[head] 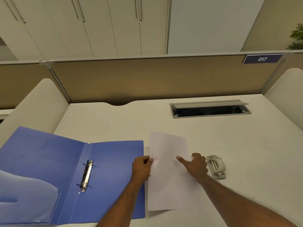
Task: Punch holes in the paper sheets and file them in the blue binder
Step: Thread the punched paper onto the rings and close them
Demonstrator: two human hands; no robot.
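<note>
The blue binder point(113, 163) lies open and flat on the desk at the left, its metal ring clip point(86, 175) on the spine. Just to its right lies a white paper sheet point(168, 184) with punched holes along its left edge. My left hand point(142, 167) pinches that left edge near the upper hole. My right hand point(195, 166) rests on the sheet's right side with its fingers spread, pressing it down. A grey hole punch point(216, 167) sits on the desk right beside my right hand.
A clear plastic pocket point(24, 194) covers the binder's left inside cover. An open cable tray point(209, 109) is set into the white desk point(114, 122) at the back right. A tan partition point(147, 79) with a "017" label closes off the far edge.
</note>
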